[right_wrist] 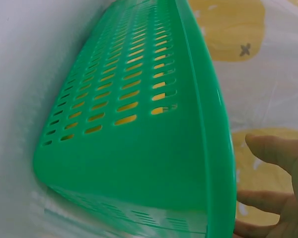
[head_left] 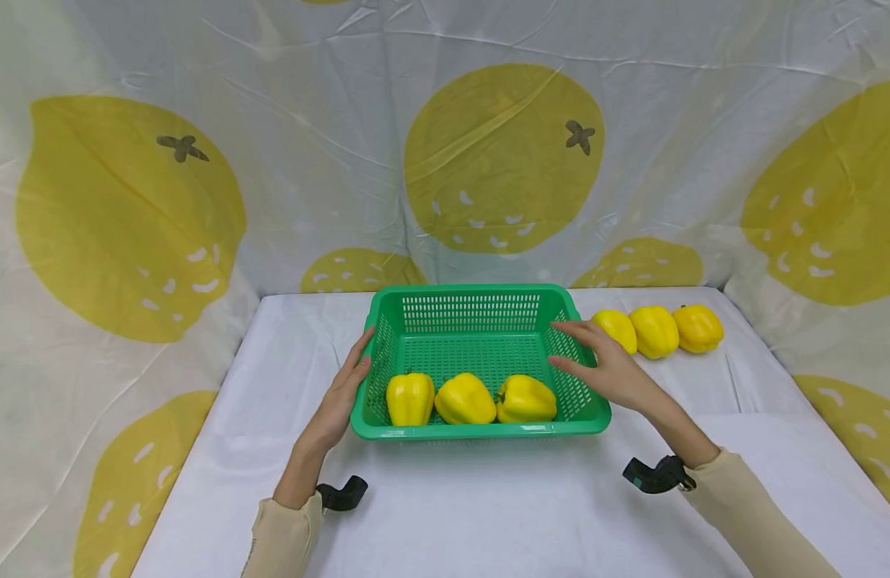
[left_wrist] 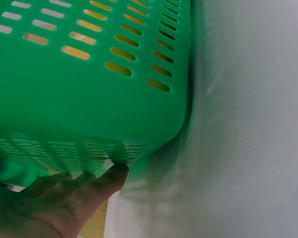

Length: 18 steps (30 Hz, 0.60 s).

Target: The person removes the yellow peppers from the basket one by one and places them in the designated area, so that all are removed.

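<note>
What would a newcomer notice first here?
Probably the green basket centred in the head view, on the white table, with three yellow peppers along its near side, the left hand against its left side and the right hand at its right rim. Next, the big yellow fruit prints on the cloth behind, and three more peppers to the basket's right.

L sleeve (head_left: 282,538), at 7 o'clock in head view: beige, w/ tiny dk. marks (head_left: 253,546) on its 9 o'clock edge, too sm. to read. R sleeve (head_left: 758,514), 4 o'clock: also beige. L wrist gadget (head_left: 343,495): blk., curved, juts twd. 3. R wrist gadget (head_left: 656,477): same, twd. 9, w/ sm. greenish patch (head_left: 637,482).
</note>
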{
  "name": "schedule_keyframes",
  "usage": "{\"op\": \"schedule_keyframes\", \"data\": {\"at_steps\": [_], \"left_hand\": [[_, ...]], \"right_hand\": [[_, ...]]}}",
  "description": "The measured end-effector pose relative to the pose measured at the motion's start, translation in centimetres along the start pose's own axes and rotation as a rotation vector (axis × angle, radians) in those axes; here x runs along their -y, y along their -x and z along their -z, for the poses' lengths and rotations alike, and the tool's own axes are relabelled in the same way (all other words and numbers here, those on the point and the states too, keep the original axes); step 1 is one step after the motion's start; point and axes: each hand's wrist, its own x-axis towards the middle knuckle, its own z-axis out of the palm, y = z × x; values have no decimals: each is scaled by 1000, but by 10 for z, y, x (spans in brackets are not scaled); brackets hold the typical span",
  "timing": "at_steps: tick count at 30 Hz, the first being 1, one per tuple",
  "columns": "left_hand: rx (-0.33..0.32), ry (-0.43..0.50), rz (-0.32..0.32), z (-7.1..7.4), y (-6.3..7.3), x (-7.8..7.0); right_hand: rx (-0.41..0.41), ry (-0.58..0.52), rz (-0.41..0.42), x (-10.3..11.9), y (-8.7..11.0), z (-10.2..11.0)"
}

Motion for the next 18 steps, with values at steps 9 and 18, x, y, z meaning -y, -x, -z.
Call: {"op": "schedule_keyframes", "data": {"at_steps": [9, 18], "left_hand": [[-1, 3, 7, 0, 0, 0], [-2, 1, 1, 0, 1, 0]], "right_hand": [[15, 29, 23, 1, -1, -6], [53, 55, 61, 6, 1, -11]]}}
